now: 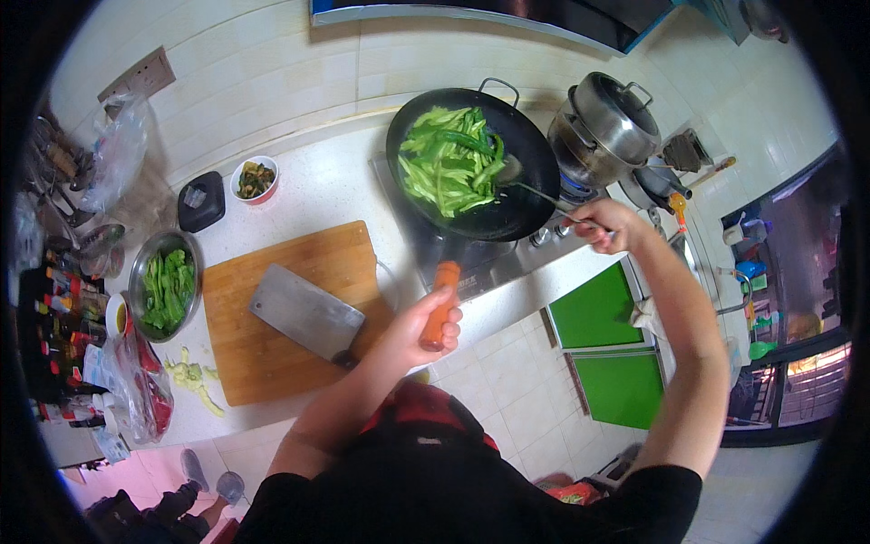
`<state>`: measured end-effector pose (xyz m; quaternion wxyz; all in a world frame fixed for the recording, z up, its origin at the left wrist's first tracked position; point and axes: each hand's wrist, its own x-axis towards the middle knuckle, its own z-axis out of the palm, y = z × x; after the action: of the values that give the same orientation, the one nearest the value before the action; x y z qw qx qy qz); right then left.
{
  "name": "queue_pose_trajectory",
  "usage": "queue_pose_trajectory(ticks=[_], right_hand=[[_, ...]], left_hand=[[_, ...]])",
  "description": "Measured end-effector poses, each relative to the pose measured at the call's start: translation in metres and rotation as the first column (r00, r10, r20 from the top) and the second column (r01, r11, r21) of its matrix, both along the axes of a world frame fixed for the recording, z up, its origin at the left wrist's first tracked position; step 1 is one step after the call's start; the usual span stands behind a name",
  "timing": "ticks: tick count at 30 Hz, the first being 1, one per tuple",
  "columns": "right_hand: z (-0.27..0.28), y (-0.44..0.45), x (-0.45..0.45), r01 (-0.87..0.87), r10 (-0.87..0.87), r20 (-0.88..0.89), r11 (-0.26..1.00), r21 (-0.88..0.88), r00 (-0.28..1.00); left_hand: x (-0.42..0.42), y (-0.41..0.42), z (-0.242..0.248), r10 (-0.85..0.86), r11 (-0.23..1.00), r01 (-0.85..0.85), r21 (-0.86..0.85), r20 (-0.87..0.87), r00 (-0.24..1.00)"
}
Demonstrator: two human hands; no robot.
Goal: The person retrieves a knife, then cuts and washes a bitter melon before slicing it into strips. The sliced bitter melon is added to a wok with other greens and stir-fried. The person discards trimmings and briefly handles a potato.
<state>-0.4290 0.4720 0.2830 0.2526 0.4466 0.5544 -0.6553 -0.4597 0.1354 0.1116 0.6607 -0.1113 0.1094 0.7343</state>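
My left hand (423, 330) grips the orange wooden handle (445, 279) of a black wok (527, 194). The wok sits tilted over the near burner of a steel gas stove (469, 272). Sliced green peppers (448, 160) fill its left half. In my right hand (603, 226) is the metal shaft of a cooking ladle (540, 194), whose head rests against the peppers inside the wok. A wooden cutting board (292, 255) lies to the left, with a cleaver (306, 309) flat on it; my left forearm partly covers the cleaver's handle.
A lidded steel pot (605, 129) stands over a blue flame on the right burner. Leftward are a steel bowl of greens (166, 289), a small bowl of food (255, 180), vegetable scraps (194, 381) and several bottles (64, 340). Another person's feet (211, 476) show at lower left.
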Motion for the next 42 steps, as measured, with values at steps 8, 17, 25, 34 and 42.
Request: queue_pose_trajectory(ticks=[8,17,25,34,42], right_hand=[[-0.052,-0.011,-0.03,-0.176,0.264,-0.239,0.926,0.334,0.934],[0.007,-0.09,0.045,-0.372,0.713,0.444,-0.27,0.888,0.542],[0.115,-0.151,0.08,-0.449,0.495,0.729,-0.577,0.682,0.472],[-0.029,-0.132,-0.005,-0.424,0.382,0.72,-0.613,0.667,0.579],[-0.008,-0.069,0.006,-0.388,0.479,0.41,-0.149,0.909,0.776]], left_hand=[[0.0,-0.001,0.002,-0.006,0.999,0.006,-0.04,-0.014,1.0],[0.0,0.001,-0.003,-0.024,1.0,0.024,-0.011,0.009,1.0],[-0.001,0.004,-0.002,-0.033,0.999,0.033,-0.028,0.009,0.999],[-0.002,0.001,0.002,-0.035,0.997,0.035,-0.066,0.01,0.999],[-0.006,-0.001,0.003,-0.014,0.999,0.015,-0.04,0.015,1.0]])
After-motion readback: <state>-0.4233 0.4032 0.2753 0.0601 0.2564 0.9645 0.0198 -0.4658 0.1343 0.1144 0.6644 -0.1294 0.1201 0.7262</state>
